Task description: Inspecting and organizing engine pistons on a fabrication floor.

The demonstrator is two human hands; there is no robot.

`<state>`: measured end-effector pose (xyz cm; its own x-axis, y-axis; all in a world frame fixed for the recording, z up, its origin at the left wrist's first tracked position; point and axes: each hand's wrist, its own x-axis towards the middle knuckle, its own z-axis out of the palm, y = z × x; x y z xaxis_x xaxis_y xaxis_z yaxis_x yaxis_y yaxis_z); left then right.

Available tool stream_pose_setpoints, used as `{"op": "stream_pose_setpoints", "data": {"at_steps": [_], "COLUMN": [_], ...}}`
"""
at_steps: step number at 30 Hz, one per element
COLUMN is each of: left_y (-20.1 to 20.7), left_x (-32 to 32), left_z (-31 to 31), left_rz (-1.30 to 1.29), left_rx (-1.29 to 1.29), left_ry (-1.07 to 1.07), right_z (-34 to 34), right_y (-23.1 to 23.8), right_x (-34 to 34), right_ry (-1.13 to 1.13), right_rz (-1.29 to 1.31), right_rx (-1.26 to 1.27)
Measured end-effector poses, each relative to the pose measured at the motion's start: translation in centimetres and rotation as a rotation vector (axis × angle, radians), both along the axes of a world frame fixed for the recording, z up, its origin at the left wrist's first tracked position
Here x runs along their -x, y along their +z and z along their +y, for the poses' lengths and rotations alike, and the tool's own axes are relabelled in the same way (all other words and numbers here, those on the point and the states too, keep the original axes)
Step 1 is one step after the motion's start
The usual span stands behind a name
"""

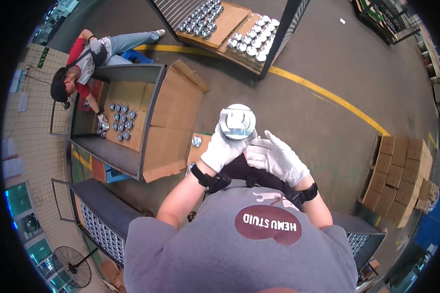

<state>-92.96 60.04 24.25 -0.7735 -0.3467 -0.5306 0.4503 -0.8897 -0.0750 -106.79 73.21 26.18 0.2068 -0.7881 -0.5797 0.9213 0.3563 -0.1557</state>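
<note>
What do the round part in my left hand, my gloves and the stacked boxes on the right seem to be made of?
Round part: probably metal, polished or chromed; it shows mirror-like reflections.
Your gloves: likely fabric, matte white, with soft folds.
Stacked boxes: apparently cardboard, with flat, dull brown sides.

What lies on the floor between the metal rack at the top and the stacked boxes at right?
A yellow line runs there, shown in the head view.

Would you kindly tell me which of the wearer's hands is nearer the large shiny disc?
Left: the left hand holds the disc from below, while the right hand is open at its lower right; fingertip contact is unclear.
</note>
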Motion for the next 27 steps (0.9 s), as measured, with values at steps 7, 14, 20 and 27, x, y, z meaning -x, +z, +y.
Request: {"op": "stream_pose_setpoints", "data": {"at_steps": [7,14,20,27], "left_y": [-1.5,-0.4,-1.3,-9.5], "left_x": [5.9,11.3,15.8,19.2], "left_z": [-6.9,-14.1,-21.1,-34.3], "left_rz": [-0.046,-0.171,-0.16,-0.428], "left_rx": [0.083,0.291,0.395,0.659], "left_ry": [0.046,0.107,0.189,-0.135], "right_z": [-6.5,-14.2,-21.7,-30.5], "right_y": [-0.5,-0.5,-2.7,-7.7], "right_x": [8.6,17.4,23.2,25.5], "right_ry": [0.03,0.083,0.17,0.349], "right_rz": [0.038,0.042,0.034,0.058], "right_rx": [0.028,0.034,0.027,-0.005]}}
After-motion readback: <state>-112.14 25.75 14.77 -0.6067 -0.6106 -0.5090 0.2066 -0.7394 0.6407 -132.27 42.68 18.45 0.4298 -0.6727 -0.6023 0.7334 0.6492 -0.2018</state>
